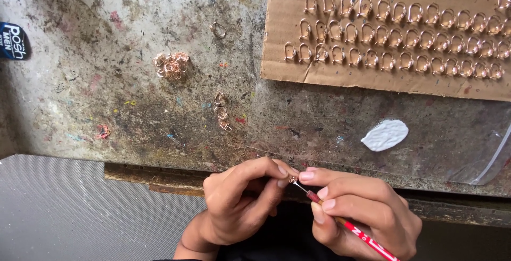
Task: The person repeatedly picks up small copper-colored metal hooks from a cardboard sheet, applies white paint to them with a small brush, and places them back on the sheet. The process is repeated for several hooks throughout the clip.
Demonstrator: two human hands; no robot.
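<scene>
My left hand (242, 200) pinches a tiny rose-gold ring (292, 178) between thumb and forefinger at the near edge of the stained worktable (133, 96). My right hand (362, 213) holds a thin red paintbrush (351, 229) like a pen, its fine tip touching the ring. A blob of white paint (385, 134) lies on the table just beyond my right hand.
A cardboard sheet (394, 80) at the back right carries three rows of several rose-gold rings stuck upright. A small heap of rings (171, 65) and a few loose rings (221, 112) lie at centre left. A clear plastic bag (492, 160) sits at the right edge.
</scene>
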